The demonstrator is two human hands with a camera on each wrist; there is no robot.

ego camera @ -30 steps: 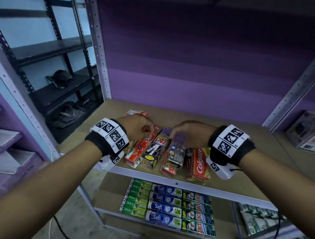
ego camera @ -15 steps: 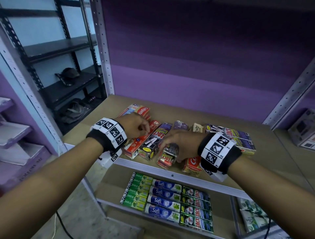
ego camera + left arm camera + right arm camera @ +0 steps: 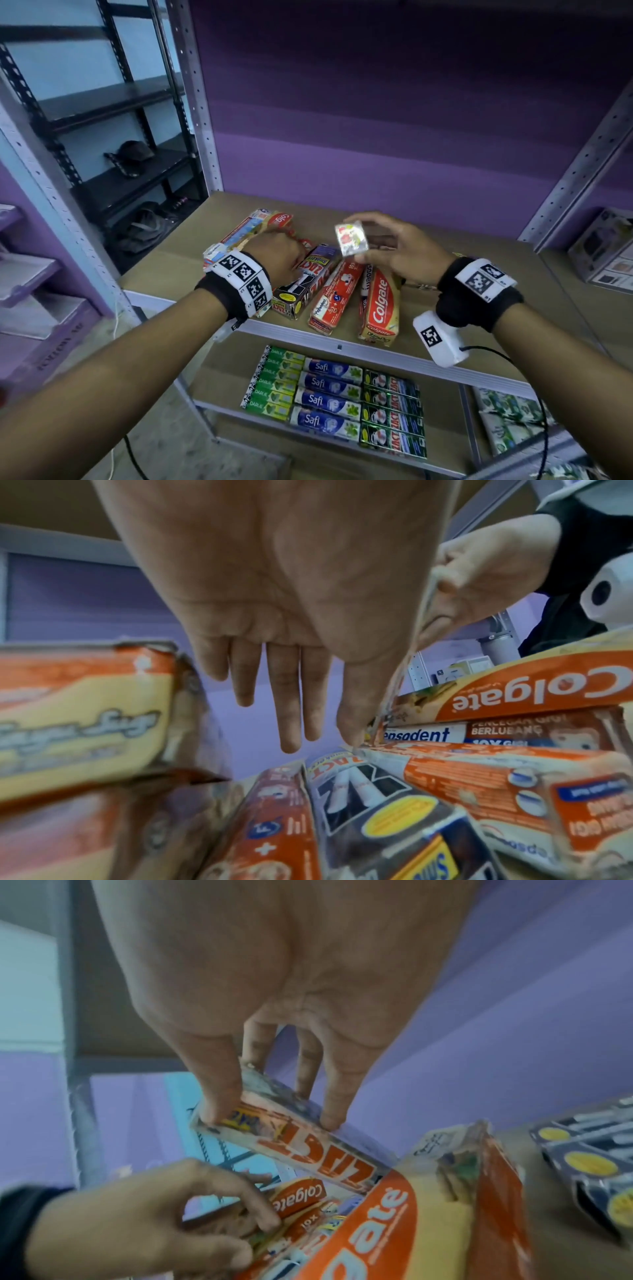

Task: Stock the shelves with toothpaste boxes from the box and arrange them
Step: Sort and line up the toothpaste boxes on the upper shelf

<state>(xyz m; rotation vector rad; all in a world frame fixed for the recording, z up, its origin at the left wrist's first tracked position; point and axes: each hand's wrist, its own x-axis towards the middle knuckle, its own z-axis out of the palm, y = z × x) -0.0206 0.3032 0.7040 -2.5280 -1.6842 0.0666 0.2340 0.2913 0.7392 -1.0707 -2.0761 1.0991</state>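
Note:
Several toothpaste boxes lie side by side on the brown shelf board (image 3: 171,267): a black Zact box (image 3: 305,284), a red Pepsodent box (image 3: 334,298) and a Colgate box (image 3: 380,308). My right hand (image 3: 359,236) pinches a small Zact box (image 3: 349,240) between thumb and fingers and holds it tilted above the row. The right wrist view shows that hand (image 3: 270,1115) gripping the box (image 3: 308,1145) at its upper end. My left hand (image 3: 281,253) lies over the left boxes, its fingers (image 3: 291,723) straight, the thumb tip touching a box edge.
Another Colgate box (image 3: 263,222) lies at the far left of the board. The shelf below holds neat rows of Darlie, Safi and Zact boxes (image 3: 329,397). Black boxes (image 3: 582,1164) lie to the right. Metal uprights (image 3: 198,102) and a purple back wall bound the bay.
My right hand has lifted the small Zact box off the row and raised it. My left hand stays on the left boxes.

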